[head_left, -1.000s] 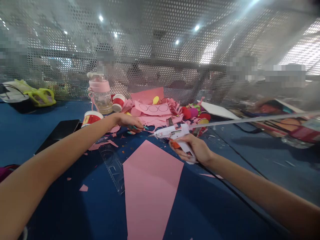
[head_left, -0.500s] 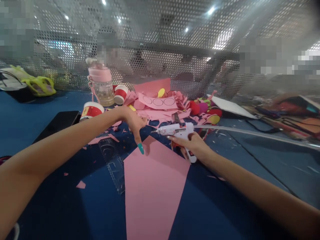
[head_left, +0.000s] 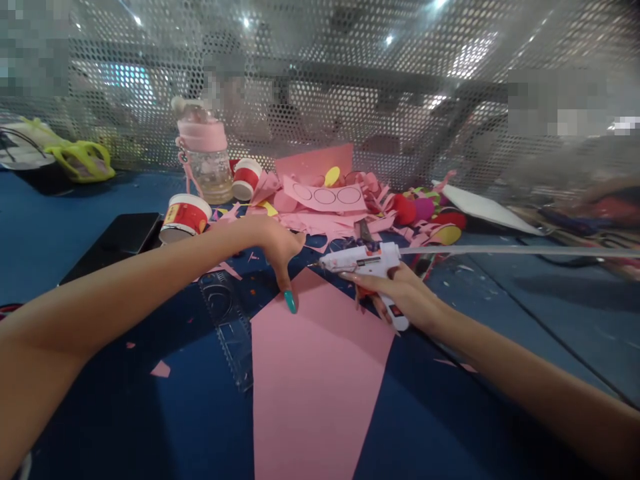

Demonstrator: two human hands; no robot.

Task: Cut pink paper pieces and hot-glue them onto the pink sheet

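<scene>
A large pink sheet of paper [head_left: 320, 380] with a pointed far end lies in front of me. My left hand [head_left: 281, 248] reaches over its far left edge, thumb with teal nail stretched down at the sheet, fingers apart and partly hidden. It holds nothing that I can see. Wrapped around the handle of a white hot glue gun [head_left: 363, 260] is my right hand [head_left: 407, 293]. The gun's nozzle points left, close to the sheet's far tip, and a long translucent glue stick [head_left: 500, 251] sticks out of its back. A clear stencil ruler [head_left: 230, 333] lies left of the sheet.
Pink scraps [head_left: 325, 223] are heaped behind my hands. Left of them stand a pink-lidded bottle [head_left: 207, 160] and a red-and-white paper cup [head_left: 186, 219]; another cup [head_left: 246, 179] lies tipped. A dark flat device [head_left: 115, 243] is at left. A perforated metal screen [head_left: 325, 100] closes the back.
The view has shifted slightly, so most things appear further right. My left hand stays over the sheet's far left edge, and my right hand keeps the glue gun near the far tip.
</scene>
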